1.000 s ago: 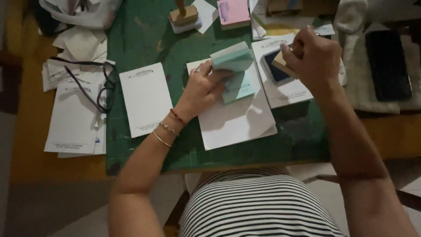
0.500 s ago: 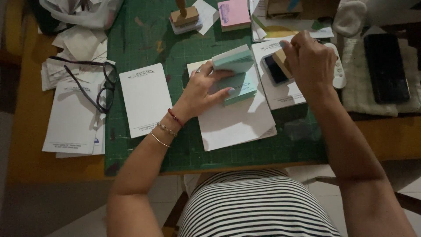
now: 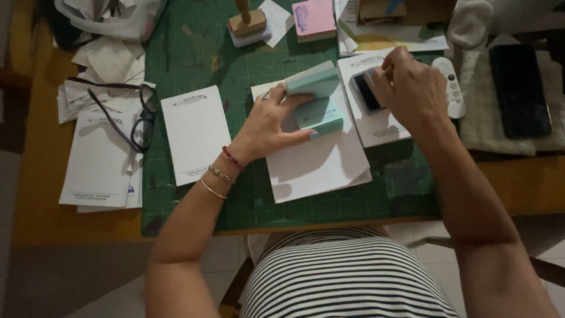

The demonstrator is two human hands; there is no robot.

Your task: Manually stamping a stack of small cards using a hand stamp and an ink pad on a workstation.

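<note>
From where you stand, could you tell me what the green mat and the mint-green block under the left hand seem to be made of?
The green mat looks like matte rubbery plastic: faint grid lines and worn scuffs show. The mint-green block under the left hand looks like stacked paper, a pad: flat matte faces with straight edges, though individual sheets are too fine to make out.

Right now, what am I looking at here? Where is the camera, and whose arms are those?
No machine here: the camera sits on a person's head and looks down at their own arms. The left hand rests on a mint-green pad atop white sheets. The right hand presses something small onto a dark ink pad; what it grips is hidden. Everything lies on a green cutting mat. Further left lie eyeglasses on papers; a pink pad sits at the top.
</note>
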